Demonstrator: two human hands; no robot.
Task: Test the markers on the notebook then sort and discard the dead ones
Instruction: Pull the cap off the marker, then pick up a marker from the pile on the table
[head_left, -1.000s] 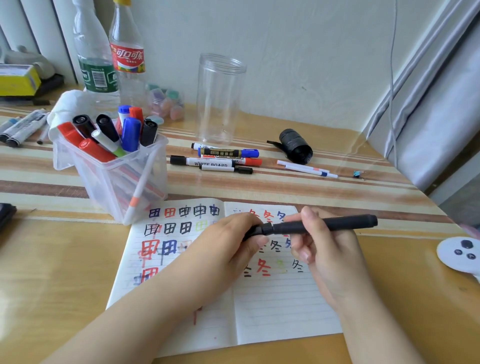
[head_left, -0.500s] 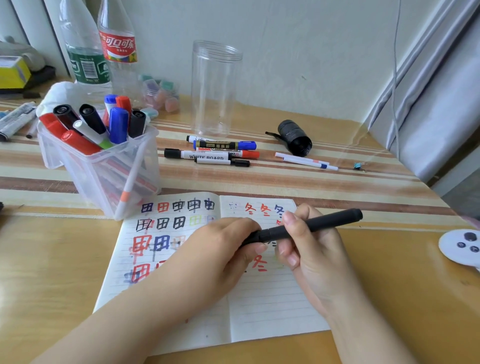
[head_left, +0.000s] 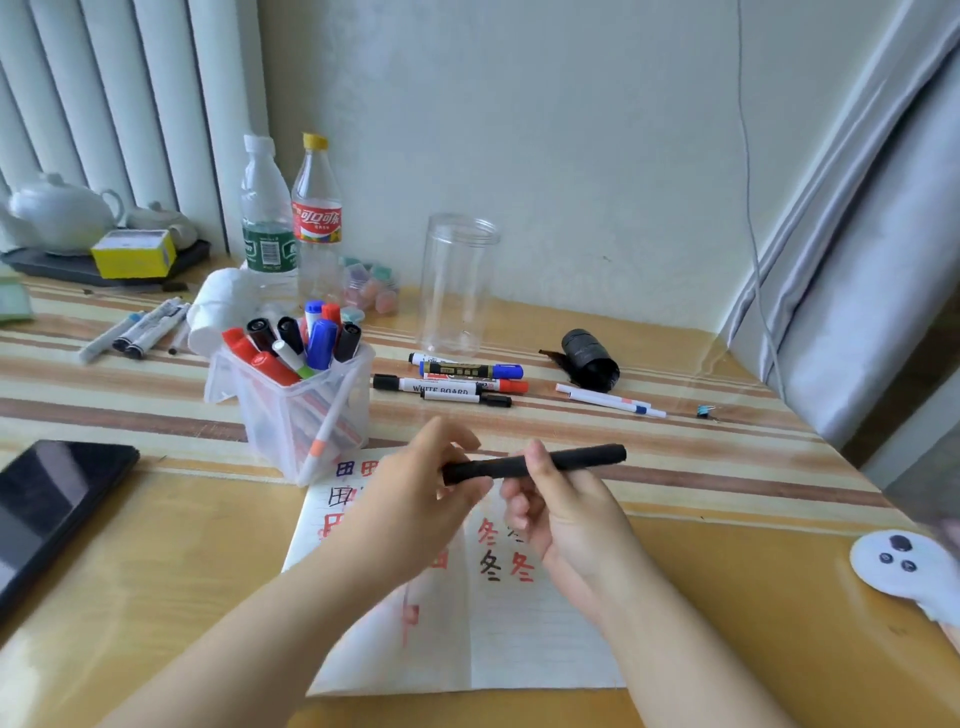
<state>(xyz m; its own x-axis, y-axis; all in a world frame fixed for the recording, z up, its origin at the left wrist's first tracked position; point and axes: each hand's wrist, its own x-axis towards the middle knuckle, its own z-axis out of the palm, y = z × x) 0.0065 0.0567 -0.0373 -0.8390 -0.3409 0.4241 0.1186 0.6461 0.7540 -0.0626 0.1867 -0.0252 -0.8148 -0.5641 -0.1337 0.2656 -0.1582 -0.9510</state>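
Observation:
A black marker (head_left: 576, 459) lies level in the air above the open notebook (head_left: 519, 639). My left hand (head_left: 415, 499) grips its left end, where the cap is. My right hand (head_left: 561, 499) pinches the barrel near its middle. The notebook's pages carry red, blue, black and green test characters, partly hidden by my hands. A clear plastic bin (head_left: 296, 410) full of upright markers stands left of the notebook. Several capped markers (head_left: 452, 384) lie in a group behind the notebook, and several more (head_left: 140, 332) lie at the far left.
A tall clear jar (head_left: 457, 286) stands behind the marker group, with two bottles (head_left: 291, 223) left of it. A black roll (head_left: 589, 358), two thin pens (head_left: 613, 401), a dark tablet (head_left: 47, 499) at left and a white controller (head_left: 904, 566) at right lie on the table.
The view has tilted up and back, showing more wall and table. Both hands lifted the black marker slightly above the notebook; the marker now reads as one closed piece.

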